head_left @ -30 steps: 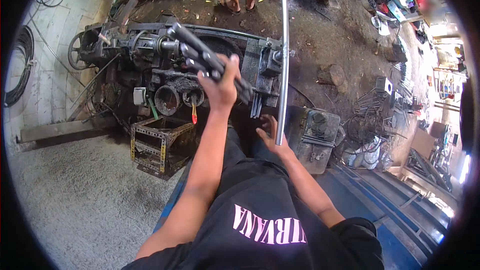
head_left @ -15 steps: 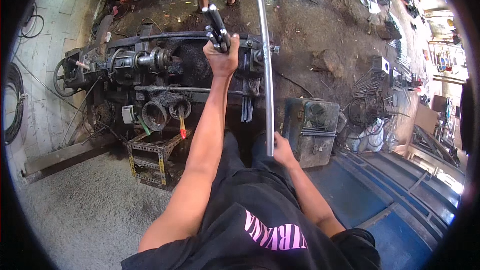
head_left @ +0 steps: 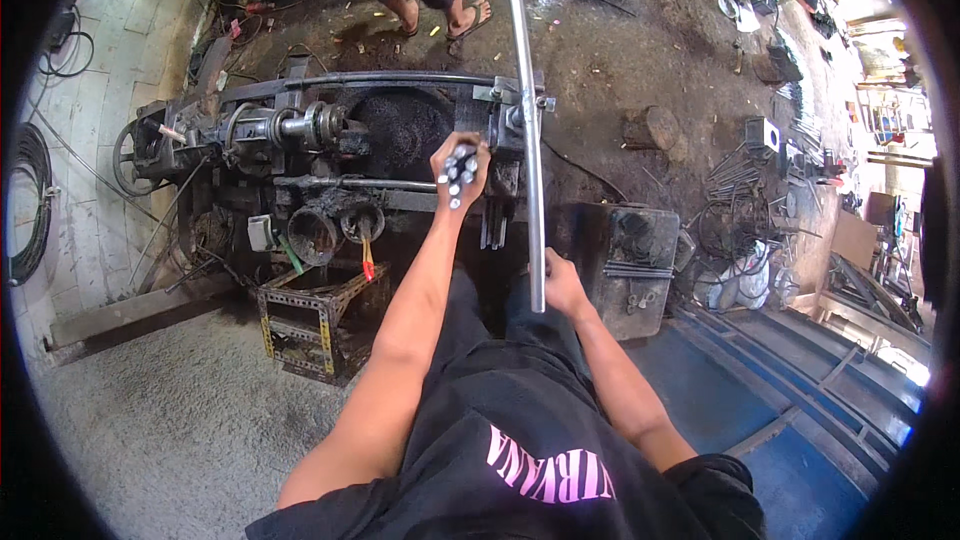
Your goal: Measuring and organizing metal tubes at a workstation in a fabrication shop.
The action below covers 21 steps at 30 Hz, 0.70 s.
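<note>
My left hand [head_left: 474, 153] is closed around a bundle of several short metal rods [head_left: 457, 178], whose shiny round ends point up toward me. It hangs over the near side of a greasy machine [head_left: 270, 128], close to the machine's right end. My right hand [head_left: 564, 283] is closed at the lower end of a long silver metal bar [head_left: 530, 130]. The bar reaches forward past the machine's right end and hides part of those fingers. A few more rods [head_left: 492, 225] show below the machine's right end.
A worn metal box [head_left: 630, 285] with rods on top stands right of my legs. At left is a perforated metal stand [head_left: 300, 330]. A wood stump [head_left: 655, 128] sits on the dirt floor. Another person's sandalled feet [head_left: 465, 18] are beyond the machine.
My left hand has come nearer and lower, and the rod bundle has tipped so its ends face me. The right hand and bar have barely shifted. The other person's feet have stepped nearer.
</note>
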Each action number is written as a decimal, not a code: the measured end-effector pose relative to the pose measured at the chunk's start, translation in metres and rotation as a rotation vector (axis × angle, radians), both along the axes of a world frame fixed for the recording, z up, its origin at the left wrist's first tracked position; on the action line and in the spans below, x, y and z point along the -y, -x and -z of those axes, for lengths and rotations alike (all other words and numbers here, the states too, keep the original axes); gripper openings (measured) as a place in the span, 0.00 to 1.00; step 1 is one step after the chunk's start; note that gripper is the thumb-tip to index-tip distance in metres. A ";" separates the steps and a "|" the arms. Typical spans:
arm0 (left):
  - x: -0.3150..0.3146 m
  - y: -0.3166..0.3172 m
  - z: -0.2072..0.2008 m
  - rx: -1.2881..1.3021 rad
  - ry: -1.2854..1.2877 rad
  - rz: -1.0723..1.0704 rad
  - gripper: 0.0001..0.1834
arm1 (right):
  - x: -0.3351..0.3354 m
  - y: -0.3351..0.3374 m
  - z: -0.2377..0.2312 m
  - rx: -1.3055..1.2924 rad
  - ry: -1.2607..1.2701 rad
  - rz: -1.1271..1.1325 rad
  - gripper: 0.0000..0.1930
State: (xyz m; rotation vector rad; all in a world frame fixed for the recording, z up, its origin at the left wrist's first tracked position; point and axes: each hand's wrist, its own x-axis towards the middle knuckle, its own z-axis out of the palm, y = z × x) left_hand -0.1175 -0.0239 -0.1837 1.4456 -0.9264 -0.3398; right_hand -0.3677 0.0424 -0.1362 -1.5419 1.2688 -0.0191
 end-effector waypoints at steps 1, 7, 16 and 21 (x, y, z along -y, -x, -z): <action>0.000 -0.005 0.007 0.005 0.003 -0.007 0.09 | 0.000 -0.002 -0.003 -0.021 0.004 -0.012 0.15; 0.015 -0.014 -0.026 -0.350 -0.011 -0.088 0.09 | -0.007 0.004 0.004 -0.011 -0.014 0.023 0.14; -0.063 -0.035 -0.155 -0.521 0.011 -0.042 0.10 | -0.016 -0.057 -0.025 0.580 -0.219 0.088 0.35; -0.143 -0.006 -0.121 -0.617 -0.484 -0.053 0.12 | -0.017 -0.101 -0.052 0.804 -0.832 -0.014 0.45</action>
